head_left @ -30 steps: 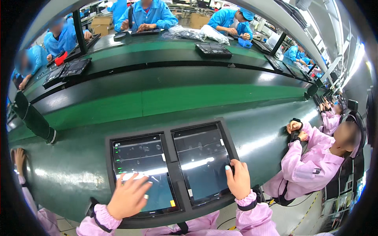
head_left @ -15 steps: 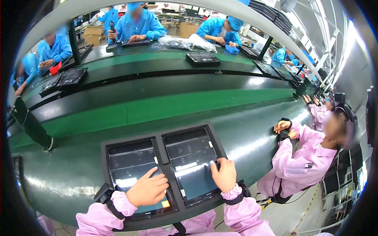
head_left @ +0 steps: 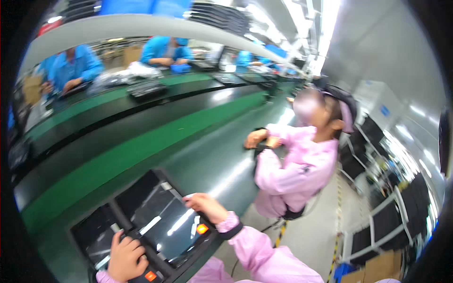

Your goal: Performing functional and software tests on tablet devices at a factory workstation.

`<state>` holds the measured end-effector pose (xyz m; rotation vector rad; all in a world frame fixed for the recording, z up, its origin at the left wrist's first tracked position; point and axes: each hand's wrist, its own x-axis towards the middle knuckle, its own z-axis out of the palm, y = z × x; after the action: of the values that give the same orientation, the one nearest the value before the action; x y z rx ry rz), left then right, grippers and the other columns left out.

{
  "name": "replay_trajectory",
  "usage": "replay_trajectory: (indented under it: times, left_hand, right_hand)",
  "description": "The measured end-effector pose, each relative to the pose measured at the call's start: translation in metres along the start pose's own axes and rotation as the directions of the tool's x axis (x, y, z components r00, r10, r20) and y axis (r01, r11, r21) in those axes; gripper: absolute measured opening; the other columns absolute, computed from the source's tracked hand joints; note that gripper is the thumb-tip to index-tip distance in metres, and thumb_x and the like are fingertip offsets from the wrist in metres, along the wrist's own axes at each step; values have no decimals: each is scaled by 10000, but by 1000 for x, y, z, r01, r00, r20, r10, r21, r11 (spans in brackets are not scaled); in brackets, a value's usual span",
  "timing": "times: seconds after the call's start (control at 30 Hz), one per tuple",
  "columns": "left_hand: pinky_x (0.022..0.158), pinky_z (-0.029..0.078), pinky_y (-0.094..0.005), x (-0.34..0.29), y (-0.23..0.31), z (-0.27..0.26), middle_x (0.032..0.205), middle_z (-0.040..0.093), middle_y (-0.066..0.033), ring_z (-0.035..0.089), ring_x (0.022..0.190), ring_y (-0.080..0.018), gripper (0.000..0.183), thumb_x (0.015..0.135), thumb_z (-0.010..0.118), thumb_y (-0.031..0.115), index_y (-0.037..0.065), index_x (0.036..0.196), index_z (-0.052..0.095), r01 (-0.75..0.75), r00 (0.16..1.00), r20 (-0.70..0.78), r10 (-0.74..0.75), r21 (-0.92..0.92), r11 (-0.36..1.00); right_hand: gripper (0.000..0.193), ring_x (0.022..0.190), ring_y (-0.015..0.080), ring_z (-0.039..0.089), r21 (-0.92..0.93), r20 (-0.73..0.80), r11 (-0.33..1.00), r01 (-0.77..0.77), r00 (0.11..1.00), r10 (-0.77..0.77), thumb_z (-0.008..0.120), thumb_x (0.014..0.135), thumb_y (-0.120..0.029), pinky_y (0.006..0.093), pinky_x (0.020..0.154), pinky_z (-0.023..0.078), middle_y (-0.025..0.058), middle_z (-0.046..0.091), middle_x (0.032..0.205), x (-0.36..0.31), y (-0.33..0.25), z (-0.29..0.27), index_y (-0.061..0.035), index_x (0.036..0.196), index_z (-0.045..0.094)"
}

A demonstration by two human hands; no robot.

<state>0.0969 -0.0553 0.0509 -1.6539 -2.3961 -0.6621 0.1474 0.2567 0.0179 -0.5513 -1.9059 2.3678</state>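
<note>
Two dark, glossy tablet-like screens sit side by side in a black holder (head_left: 123, 218) at the bench's near edge. Over the left screen (head_left: 94, 231) is my left hand (head_left: 127, 258), index finger stretched out near a small white label and the other fingers loosely bent, holding nothing. My right hand (head_left: 207, 207) is at the right edge of the right screen (head_left: 163, 214), its fingers drawn together. Blur hides whether anything is between them. White strips and an orange label (head_left: 202, 229) show on the right screen; another orange label (head_left: 150, 276) is below my left hand.
A person in pink (head_left: 302, 165) sits at the bench to my right, forearms on its edge. Beyond the green strip (head_left: 155, 151), people in blue (head_left: 78, 68) work at a far bench, where a dark device (head_left: 146, 89) lies. Boxes (head_left: 382, 266) stand on the floor at lower right.
The view has swung right, so bench and screens appear farther left and tilted. My right hand's fingers have drawn together at the screen edge. The right screen's orange label has come into view.
</note>
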Motion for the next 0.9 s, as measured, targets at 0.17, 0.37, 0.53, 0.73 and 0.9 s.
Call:
replay_trajectory:
  times: [0.17,0.37,0.53,0.73,0.9]
  left_hand:
    - [966,332,-416,33,13,-30,950,557,-163,500,965,-337,162,722,529,72,0,862,564,18,926,379,-5,-30,999]
    - [676,409,-419,40,13,-32,596,502,-138,516,630,-328,156,661,583,130,32,604,475,36,960,279,38,-256,966]
    - [655,421,-417,46,-4,-35,606,540,-146,542,633,-329,171,661,612,164,29,600,528,47,877,469,102,-295,954]
    - [650,480,-379,59,-34,-14,632,614,-108,597,619,-306,303,776,536,364,93,798,671,120,473,874,113,-191,974]
    - [626,458,-422,64,-16,-19,638,600,-164,592,644,-335,213,669,622,246,38,624,635,88,613,789,38,-117,989]
  right_hand:
    - [222,723,65,543,37,155,992,-118,982,111,511,887,-198,219,664,449,-12,578,792,-16,-12,-7,-44,1023,594]
    - [181,853,37,525,241,266,959,-151,960,84,443,928,-121,185,756,429,-28,551,930,-13,6,-11,-51,1086,497]
    - [166,842,19,524,233,283,972,-38,959,-31,424,944,-151,183,747,436,-25,556,923,-7,21,-9,-57,1060,499]
    - [142,715,18,532,284,258,957,-60,966,-16,444,919,-117,183,645,445,-39,563,824,-11,17,-1,-76,1034,516]
    - [213,889,50,517,280,312,958,-65,950,-27,405,943,-198,216,793,430,-13,543,968,-9,19,-1,-75,1090,498]
